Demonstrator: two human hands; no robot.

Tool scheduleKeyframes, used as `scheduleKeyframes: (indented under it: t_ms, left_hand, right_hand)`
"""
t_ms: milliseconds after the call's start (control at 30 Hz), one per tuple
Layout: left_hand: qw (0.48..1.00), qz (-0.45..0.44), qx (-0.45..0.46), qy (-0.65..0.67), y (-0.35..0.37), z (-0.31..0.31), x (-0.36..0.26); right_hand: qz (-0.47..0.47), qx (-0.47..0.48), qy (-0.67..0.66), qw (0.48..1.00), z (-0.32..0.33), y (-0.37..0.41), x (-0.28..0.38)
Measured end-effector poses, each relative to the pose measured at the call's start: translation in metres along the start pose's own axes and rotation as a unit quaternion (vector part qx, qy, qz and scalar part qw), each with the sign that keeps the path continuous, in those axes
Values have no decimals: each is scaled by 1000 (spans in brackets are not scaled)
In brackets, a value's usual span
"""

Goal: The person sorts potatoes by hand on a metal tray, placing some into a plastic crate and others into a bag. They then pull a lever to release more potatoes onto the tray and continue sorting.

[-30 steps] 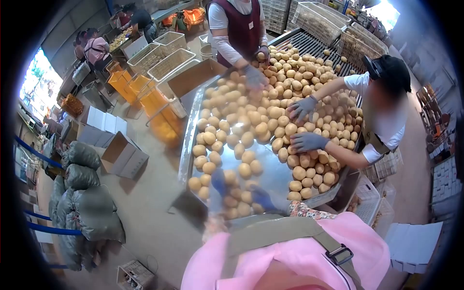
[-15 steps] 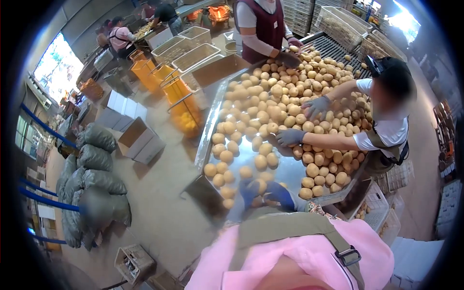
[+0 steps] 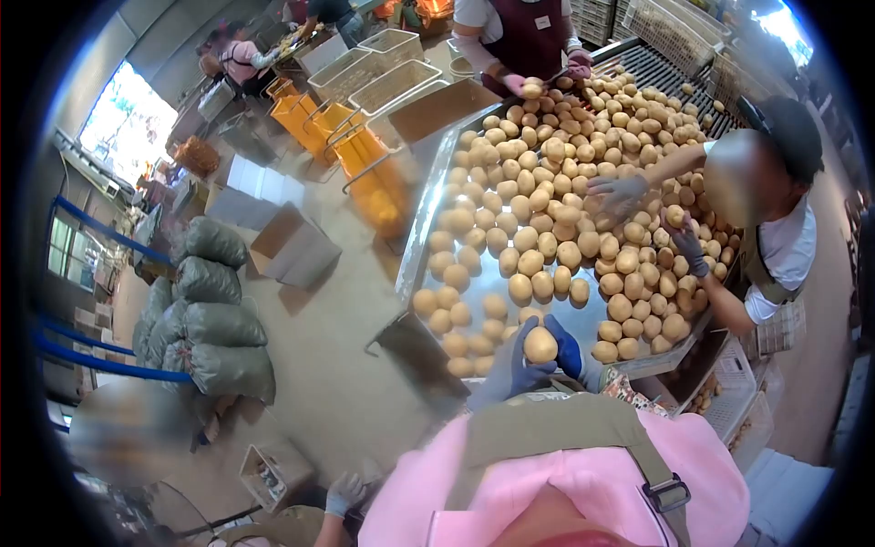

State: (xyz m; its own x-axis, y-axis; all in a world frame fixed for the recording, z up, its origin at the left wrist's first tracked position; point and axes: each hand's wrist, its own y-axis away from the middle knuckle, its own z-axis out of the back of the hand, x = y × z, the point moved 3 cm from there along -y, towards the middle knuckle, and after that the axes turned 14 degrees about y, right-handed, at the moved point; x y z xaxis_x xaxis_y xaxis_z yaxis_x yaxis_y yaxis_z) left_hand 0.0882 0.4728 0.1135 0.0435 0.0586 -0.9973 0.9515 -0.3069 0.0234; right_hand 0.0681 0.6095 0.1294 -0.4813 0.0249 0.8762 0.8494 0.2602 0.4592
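A tan potato sits between my two gloved hands at the near edge of the metal sorting table. My left hand, in a grey-blue glove, has its fingers round the left side of the potato. On the other side, my right hand, in a glove with a blue palm, closes against it. Several loose potatoes lie just left of my left hand. A large heap of potatoes covers the middle and far part of the table.
Across the right side, a co-worker's gloved hand holds a potato near the heap. Another person in a maroon apron handles potatoes at the far end. Plastic crates stand at right; yellow bags and stuffed sacks at left.
My hands have come up and slightly right, with one potato now plainly between them. The co-worker at right has lifted a potato. The whole view has shifted, and a gloved hand appears at lower left.
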Motion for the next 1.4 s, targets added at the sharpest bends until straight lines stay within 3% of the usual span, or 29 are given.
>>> scheduleKeyframes:
  t_ms: [67, 167, 200, 233, 300, 333, 367, 400, 433, 467, 500, 533, 567, 600, 633, 700, 767, 833, 867, 900, 933, 967, 1033, 1100, 1167, 1200, 1267, 1367, 1400]
  left_hand:
    - [997, 9, -2, 78, -2, 0, 1]
    - [993, 46, -2, 108, -5, -4, -30]
    - [990, 63, -12, 126, -4, -3, -37]
    - [967, 122, 2, 223, 0, 4, -33]
    - [993, 64, -89, 51, 17, 14, 11]
    - [992, 87, -50, 72, 8, 17, -22]
    - [962, 168, -141, 163, 18, 18, -10]
    - [936, 166, -153, 271, 18, 21, -2]
    - [936, 170, -153, 269, 15, 26, 9]
    - [967, 120, -148, 167, 8, 36, 24]
    - [986, 69, -139, 63, 2, 44, 40]
    - [991, 19, -128, -40, -3, 49, 52]
    - [983, -27, -112, -141, -9, 45, 36]
    - [980, -22, -99, -171, -10, 43, 23]
    - [977, -9, -84, -198, -22, 40, -10]
    - [977, -15, -54, -206, -38, 37, 37]
    - [977, 60, 2, -204, -50, 26, 48]
    - [923, -21, 15, -385, -47, 19, 35]
    - [917, 13, 40, -398, -48, 28, 69]
    - [860, 15, 28, -509, -44, 38, 84]
    - [842, 64, 24, -536, -36, 48, 84]
    - [819, 109, 20, -562, -32, 60, 76]
    - [841, 120, -2, -527, -11, 75, 67]
    - [817, 142, -25, -558, 11, 93, 82]
    - [844, 115, -56, -521, 22, 97, 81]
    - [819, 122, -52, -558, 27, 97, 83]
    - [771, 131, -43, -622, 35, 98, 87]
    - [793, 161, -109, -577, 31, 95, 84]
    - [805, 156, -118, -560, 26, 99, 79]
  right_hand:
    - [20, -43, 66, 997, -4, 4, 11]
    - [-76, -25, 49, 996, -6, 1, 16]
    - [-8, -8, 301, 954, 4, -6, 21]
    - [64, 12, 533, 844, 13, -10, 22]
    - [91, -19, 585, 806, 61, -53, -64]
    - [104, -36, 610, 785, 85, -74, -106]
    - [117, -132, 289, 941, 79, -54, -63]
    - [111, -181, 309, 927, 83, -40, -46]
    - [105, -229, 328, 910, 88, -33, -39]
    - [101, -229, 326, 912, 95, -32, -40]
    - [135, -205, 422, 873, 103, -30, -41]
    - [166, -178, 512, 824, 106, -28, -42]
    - [155, -175, 511, 827, 106, -30, -47]
    - [88, -125, 321, 935, 102, -36, -63]
    - [7, -76, 110, 991, 94, -37, -85]
    - [59, -89, 258, 960, 88, -50, -115]
    - [81, -90, 270, 955, 72, -57, -105]
    - [95, -73, 317, 941, 59, -59, -108]
    - [82, -64, 318, 942, 52, -49, -93]
    - [102, -63, 432, 894, 47, -36, -58]
    - [127, -60, 538, 831, 45, -31, -39]
    - [127, -53, 539, 831, 50, -35, -46]
    - [158, -92, 532, 827, 70, -43, -59]
    - [132, -46, 484, 864, 72, -31, -52]
    - [185, 17, 588, 787, 60, -30, -48]
    - [223, 35, 609, 761, 46, -45, -65]
    - [176, 71, 648, 738, -1, -37, -17]
    - [202, 49, 597, 775, -39, -82, -102]
    - [186, 161, 429, 869, -46, -98, -116]
